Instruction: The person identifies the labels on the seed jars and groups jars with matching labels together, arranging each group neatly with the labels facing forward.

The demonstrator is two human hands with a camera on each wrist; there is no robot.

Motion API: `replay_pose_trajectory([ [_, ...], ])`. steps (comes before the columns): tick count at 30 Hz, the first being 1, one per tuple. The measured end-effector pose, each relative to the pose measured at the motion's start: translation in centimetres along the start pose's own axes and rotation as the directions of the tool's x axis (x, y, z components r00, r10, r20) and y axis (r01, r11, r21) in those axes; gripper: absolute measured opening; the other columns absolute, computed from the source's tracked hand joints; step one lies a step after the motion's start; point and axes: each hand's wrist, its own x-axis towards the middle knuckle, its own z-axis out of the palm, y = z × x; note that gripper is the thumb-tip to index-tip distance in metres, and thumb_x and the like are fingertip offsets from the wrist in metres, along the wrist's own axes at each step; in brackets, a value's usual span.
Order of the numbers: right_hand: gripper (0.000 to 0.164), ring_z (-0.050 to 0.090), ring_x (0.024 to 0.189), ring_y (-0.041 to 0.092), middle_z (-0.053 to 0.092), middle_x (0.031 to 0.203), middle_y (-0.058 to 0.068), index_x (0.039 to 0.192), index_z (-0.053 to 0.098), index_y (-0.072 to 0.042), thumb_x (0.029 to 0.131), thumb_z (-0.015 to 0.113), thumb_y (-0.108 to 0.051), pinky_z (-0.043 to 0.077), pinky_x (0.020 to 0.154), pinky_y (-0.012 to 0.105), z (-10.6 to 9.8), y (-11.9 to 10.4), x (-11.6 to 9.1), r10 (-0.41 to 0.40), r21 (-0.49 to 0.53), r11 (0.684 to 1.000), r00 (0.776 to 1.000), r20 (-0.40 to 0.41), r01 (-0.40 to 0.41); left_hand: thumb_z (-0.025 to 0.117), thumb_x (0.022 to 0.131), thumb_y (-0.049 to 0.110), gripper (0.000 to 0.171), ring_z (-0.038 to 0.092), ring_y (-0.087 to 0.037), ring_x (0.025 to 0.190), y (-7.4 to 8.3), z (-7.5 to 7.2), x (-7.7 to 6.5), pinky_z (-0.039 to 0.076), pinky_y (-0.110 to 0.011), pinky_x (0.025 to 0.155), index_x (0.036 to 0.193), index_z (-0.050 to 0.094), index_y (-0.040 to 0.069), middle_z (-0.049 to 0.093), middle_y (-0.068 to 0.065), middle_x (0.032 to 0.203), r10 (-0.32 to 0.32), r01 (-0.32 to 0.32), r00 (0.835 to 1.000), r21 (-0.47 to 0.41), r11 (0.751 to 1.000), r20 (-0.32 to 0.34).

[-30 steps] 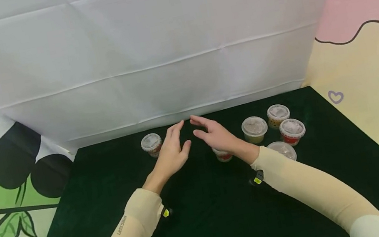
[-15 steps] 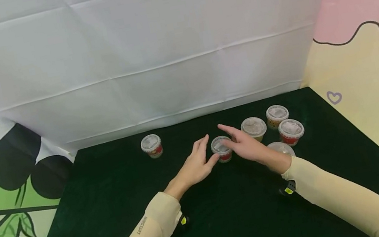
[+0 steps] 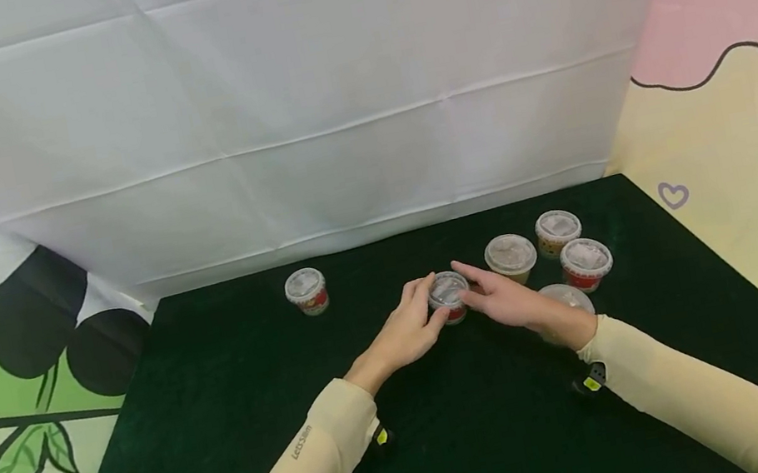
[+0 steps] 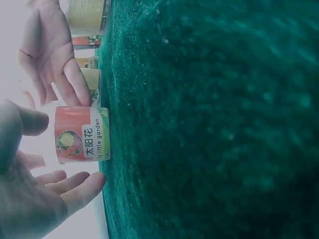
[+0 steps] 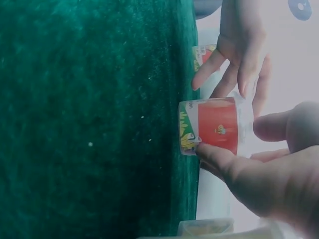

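Note:
A small lidded plastic cup (image 3: 449, 298) with a red "little garden" label stands upright on the green cloth, between both hands. My left hand (image 3: 406, 329) is at its left side, fingers extended and the thumb near the lid; in the left wrist view a gap shows between those fingers and the cup (image 4: 82, 133). From the other side my right hand (image 3: 508, 300) comes up to it, fingers fairly straight. In the right wrist view its fingertips are right at the wall of the cup (image 5: 217, 124), with the thumb beside the lid.
Another red-labelled cup (image 3: 307, 291) stands alone at the back left. Several lidded cups cluster at the right: a pale one (image 3: 510, 257), one at the back (image 3: 558, 232), a red one (image 3: 585, 264) and one partly behind the right forearm (image 3: 568, 296). A white curtain (image 3: 326, 110) hangs behind.
Both hands have moved down and to the right from the back middle of the table, then drawn in to either side of the cup. The cups stay in place.

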Motion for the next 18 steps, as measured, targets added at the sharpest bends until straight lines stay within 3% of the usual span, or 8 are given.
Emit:
replay_pose_trajectory([
  [7,0.062,0.026,0.148,0.039,0.008,0.166,0.023,0.163,0.007,-0.004,0.111,0.04,-0.011,0.036,0.113,0.047,-0.25,0.1,0.08,0.057,0.178,0.982,0.997,0.054,-0.065,0.045,0.109,0.034,0.062,0.052,-0.024,0.122,-0.06,0.21,0.14,0.044,-0.041,0.107,0.16,0.022,0.006,0.026,-0.015,0.159,0.013,-0.013,1.0,0.016,1.0,-0.004],
  [18,0.062,0.027,0.147,0.041,0.012,0.165,0.024,0.163,0.008,-0.005,0.111,0.04,-0.012,0.034,0.114,0.048,-0.45,0.1,0.02,0.048,0.226,0.972,0.995,0.082,-0.066,0.047,0.109,0.034,0.062,0.051,-0.024,0.126,-0.3,0.21,0.14,0.044,-0.042,0.107,0.16,0.025,0.007,0.03,-0.014,0.157,0.009,-0.009,1.0,0.009,1.0,-0.023],
])
